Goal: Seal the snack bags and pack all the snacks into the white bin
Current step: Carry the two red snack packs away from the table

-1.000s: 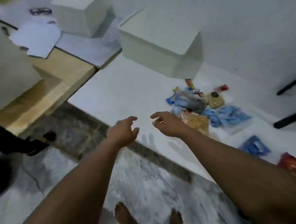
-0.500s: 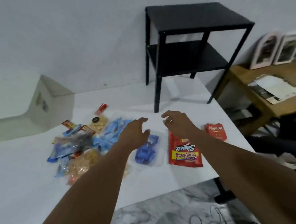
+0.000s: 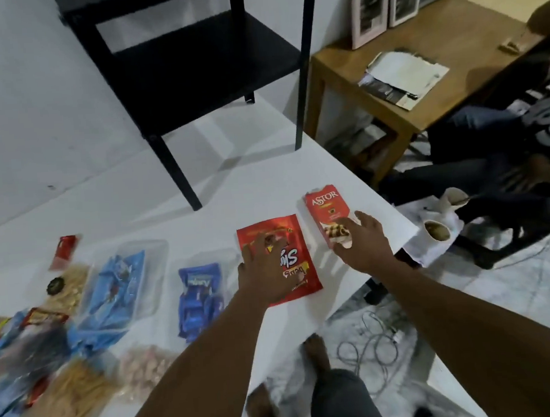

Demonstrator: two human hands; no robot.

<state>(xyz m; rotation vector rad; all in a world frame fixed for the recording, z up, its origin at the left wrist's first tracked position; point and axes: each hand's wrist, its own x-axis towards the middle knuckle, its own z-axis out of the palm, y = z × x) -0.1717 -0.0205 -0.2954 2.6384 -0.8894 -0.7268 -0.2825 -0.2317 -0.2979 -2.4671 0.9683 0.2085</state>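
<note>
Snacks lie spread on the white table (image 3: 203, 220). My left hand (image 3: 265, 271) hovers with fingers apart over a flat red snack pouch (image 3: 301, 271). My right hand (image 3: 364, 247) reaches with spread fingers onto the lower end of a red Astor box (image 3: 324, 209) near the table's right edge. Left of the pouch sits a clear bag of dark blue packets (image 3: 199, 291), then a clear bag of light blue packets (image 3: 116, 291). Bags of pale sticks (image 3: 69, 401) and pinkish pieces (image 3: 145, 370) lie near the front. The white bin is out of view.
A black shelf unit (image 3: 191, 61) stands at the table's back. To the right is a wooden desk (image 3: 420, 77) with papers, and a seated person in dark clothes (image 3: 507, 146). Cables (image 3: 371, 348) lie on the marble floor beside my bare feet.
My view has swung right, away from the white bin, which left the frame. Both hands moved right along the table, from the blue packets to the red pouch and the Astor box.
</note>
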